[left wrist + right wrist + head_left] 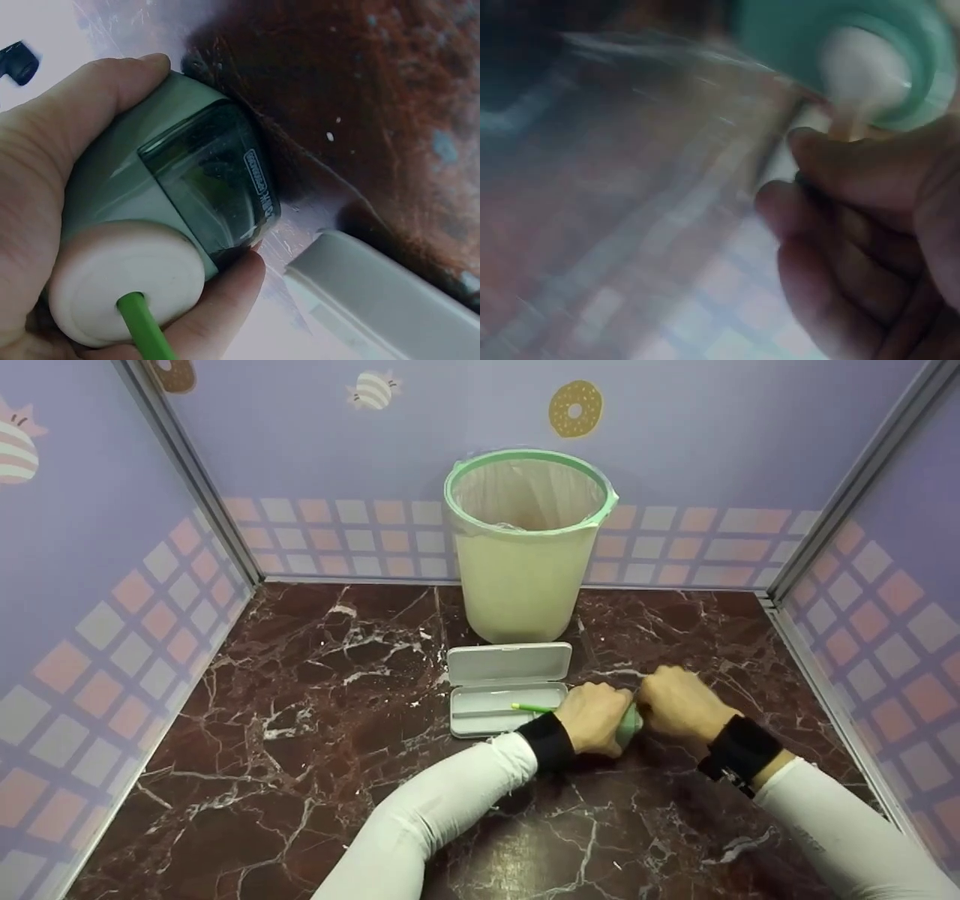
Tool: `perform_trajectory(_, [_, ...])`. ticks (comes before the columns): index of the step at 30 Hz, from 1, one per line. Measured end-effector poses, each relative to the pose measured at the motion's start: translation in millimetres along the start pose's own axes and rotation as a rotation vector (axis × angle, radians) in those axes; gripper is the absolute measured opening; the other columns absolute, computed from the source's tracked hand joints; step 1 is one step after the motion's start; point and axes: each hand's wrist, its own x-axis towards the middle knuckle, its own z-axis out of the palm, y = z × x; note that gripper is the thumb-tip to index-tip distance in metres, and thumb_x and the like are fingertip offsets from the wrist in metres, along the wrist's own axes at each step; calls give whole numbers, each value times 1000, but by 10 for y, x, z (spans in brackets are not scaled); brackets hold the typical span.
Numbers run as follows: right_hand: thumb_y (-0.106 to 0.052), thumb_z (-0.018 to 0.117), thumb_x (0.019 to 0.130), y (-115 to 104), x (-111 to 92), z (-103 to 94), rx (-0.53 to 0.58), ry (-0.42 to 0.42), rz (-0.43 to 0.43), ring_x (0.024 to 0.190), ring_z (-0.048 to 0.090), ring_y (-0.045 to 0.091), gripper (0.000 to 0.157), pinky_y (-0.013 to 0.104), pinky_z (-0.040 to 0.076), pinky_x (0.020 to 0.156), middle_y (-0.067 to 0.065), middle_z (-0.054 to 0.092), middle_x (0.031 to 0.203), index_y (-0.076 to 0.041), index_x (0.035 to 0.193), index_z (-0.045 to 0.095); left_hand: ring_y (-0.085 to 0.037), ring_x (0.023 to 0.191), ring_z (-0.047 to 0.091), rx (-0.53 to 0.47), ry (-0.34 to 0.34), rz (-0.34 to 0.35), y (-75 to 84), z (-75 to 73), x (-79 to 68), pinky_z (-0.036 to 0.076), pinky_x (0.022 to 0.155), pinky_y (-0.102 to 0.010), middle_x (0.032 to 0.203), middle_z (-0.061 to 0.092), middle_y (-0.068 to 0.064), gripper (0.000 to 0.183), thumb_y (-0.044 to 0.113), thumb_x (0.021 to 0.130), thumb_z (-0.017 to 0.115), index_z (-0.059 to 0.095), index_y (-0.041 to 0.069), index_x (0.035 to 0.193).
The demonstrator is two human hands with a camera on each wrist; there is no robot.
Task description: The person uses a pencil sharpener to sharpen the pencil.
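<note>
My left hand grips a green crank pencil sharpener with a dark see-through shavings window. A green pencil sticks out of the sharpener's round pale front; in the head view it points left. My right hand is at the sharpener's other end, fingers curled. In the blurred right wrist view, its thumb and fingers pinch close by the pale hub of the crank; the crank handle itself is mostly hidden. An open grey-white pencil case lies just left of my left hand.
Behind the pencil case stands a tall pale yellow-green bin with a green rim and a clear liner. Patterned panels enclose the dark red marble-look tabletop at the back and both sides. Small pale crumbs are scattered on it.
</note>
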Motion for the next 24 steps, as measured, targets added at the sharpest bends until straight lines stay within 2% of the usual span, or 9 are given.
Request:
perform_trajectory(3, [7,79,64,46,-65,145,121,-50,-15,50,35,3,42,27,37,47,-17,39,55,-22,53,51,-22,90,82,-5,-2,20,1,-3,-3,69,76,-37,102,82,2,54,49,73,98,72,20,111])
perform_trajectory(7, [2,89,64,56,-122,223,216,-38,-30,51,31,-3,43,20,32,49,-20,39,53,-21,50,55,-23,91,82,-37,-17,24,-21,-16,-11,69,76,-37,102,82,2,53,47,72,98,72,21,111])
perform_trajectory(13, [-4,92,69,25,-131,221,217,-35,-4,51,33,-3,41,21,35,51,-19,43,52,-21,51,60,-24,90,81,-70,-22,6,-49,-26,-8,68,76,-38,101,81,2,53,45,72,98,72,21,111])
perform_trajectory(21, [-7,93,78,-84,-237,259,206,-12,53,48,29,-6,46,19,31,50,-21,39,53,-22,51,59,-22,90,81,-65,-23,-8,-38,2,-4,68,76,-37,101,81,2,56,48,71,100,72,21,112])
perform_trajectory(24, [-4,90,77,-141,-291,262,183,9,51,50,30,-5,46,20,33,51,-20,39,53,-21,51,56,-23,90,81,-51,-23,-14,-30,8,3,69,76,-38,101,82,2,57,50,71,100,73,21,112])
